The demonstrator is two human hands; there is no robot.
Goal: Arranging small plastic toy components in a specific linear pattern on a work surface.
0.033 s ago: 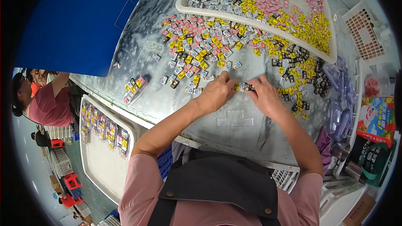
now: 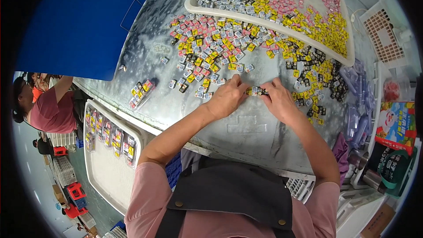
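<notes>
A short row of small printed blocks point(image 2: 255, 91), yellow, white and black, lies between my hands over the table. My left hand point(image 2: 229, 98) pinches the row's left end, and my right hand point(image 2: 278, 100) grips its right end with bent fingers. Just below them on the tabletop sits a clear plastic T-shaped tray point(image 2: 247, 125). Beyond my hands spreads a loose pile of similar blocks point(image 2: 211, 46) in pink, yellow, white and black. More yellow and black blocks point(image 2: 310, 83) are scattered to the right of my right hand.
A white bin point(image 2: 269, 17) heaped with blocks stands at the far side. On the left are a filled clear pack point(image 2: 142, 93), a white crate point(image 2: 110, 180) holding several packs, and a blue panel point(image 2: 83, 22). Clear plastic trays point(image 2: 358, 101) pile up at right. A co-worker point(image 2: 50, 110) is at far left.
</notes>
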